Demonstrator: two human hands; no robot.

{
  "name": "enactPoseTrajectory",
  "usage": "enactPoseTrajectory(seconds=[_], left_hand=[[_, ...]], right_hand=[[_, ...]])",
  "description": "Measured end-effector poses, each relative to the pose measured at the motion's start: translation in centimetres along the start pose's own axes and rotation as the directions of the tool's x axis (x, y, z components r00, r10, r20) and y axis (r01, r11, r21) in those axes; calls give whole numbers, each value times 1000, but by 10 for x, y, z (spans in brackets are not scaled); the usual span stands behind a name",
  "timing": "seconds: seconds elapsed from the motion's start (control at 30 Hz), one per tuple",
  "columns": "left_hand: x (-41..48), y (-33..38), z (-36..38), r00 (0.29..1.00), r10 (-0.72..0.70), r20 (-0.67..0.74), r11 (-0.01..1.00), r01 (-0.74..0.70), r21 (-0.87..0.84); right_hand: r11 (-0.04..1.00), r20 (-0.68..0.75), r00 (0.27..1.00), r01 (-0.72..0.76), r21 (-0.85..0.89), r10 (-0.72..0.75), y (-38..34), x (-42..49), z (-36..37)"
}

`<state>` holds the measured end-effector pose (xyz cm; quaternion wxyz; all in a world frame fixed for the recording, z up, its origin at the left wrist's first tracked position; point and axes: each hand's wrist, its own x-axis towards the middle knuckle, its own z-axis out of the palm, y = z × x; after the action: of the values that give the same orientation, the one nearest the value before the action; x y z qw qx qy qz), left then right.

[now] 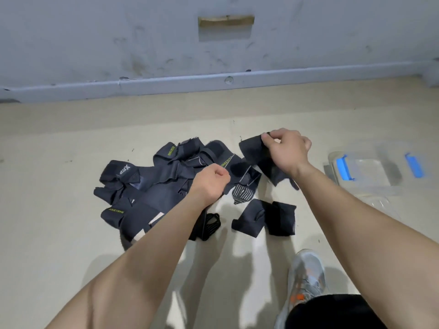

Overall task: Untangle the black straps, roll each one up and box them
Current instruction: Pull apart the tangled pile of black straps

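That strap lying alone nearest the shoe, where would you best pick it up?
Pinch the lone strap at its right end, from above: that end lies flat on the floor, apart from the pile. The right hand is nearer but pinches another strap.

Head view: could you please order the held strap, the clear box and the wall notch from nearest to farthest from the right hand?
1. held strap: pinched in the grip of the right hand itself.
2. clear box: lower down, off to its right.
3. wall notch: far ahead, top centre.
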<state>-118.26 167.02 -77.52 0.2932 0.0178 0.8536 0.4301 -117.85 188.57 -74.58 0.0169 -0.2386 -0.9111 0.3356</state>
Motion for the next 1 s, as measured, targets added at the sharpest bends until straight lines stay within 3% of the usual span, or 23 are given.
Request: enactPoseTrajectory(seconds=[0.1,0.2,0.3,0.4,0.5,0.63,0.73,0.8,0.93,1.0], left_hand=[[-42,33,-19,998,-1,-67,997,-4,-72],[-80,58,-38,994,-48,-98,945,14,-328],[-108,56,-56,996,-80,36,776,85,-624],[-125,42,-65,994,-37,98,619,100,-779],[-132,31,-66,997,-50,60,602,78,-795],[-133,5,-59,993,-115,11,604,79,-793],[-128,-15,-52,988,-152,-8,643,93,-760],[-123,-28,-48,988,-154,-17,685,94,-723],[-106,-58,-41,988,-147,-35,751,89,-654],[-95,-69,-39,986,-161,-39,755,97,-649]], right_hand=[[959,99,988,87,268,-118,-38,-33,-21],[912,191,969,69,405,-158,-65,-70,-32],[859,245,944,70,507,-222,-78,-106,-38],[835,234,927,130,535,-294,-80,-134,-28],[836,240,946,52,546,-216,-76,-161,-10],[886,380,920,-99,453,-92,-61,-202,18],[912,436,899,-135,386,-51,-48,-215,40],[918,510,860,-180,353,-27,-39,-217,52],[932,722,691,-281,230,30,-26,-207,62],[945,731,676,-290,152,90,-18,-191,68]])
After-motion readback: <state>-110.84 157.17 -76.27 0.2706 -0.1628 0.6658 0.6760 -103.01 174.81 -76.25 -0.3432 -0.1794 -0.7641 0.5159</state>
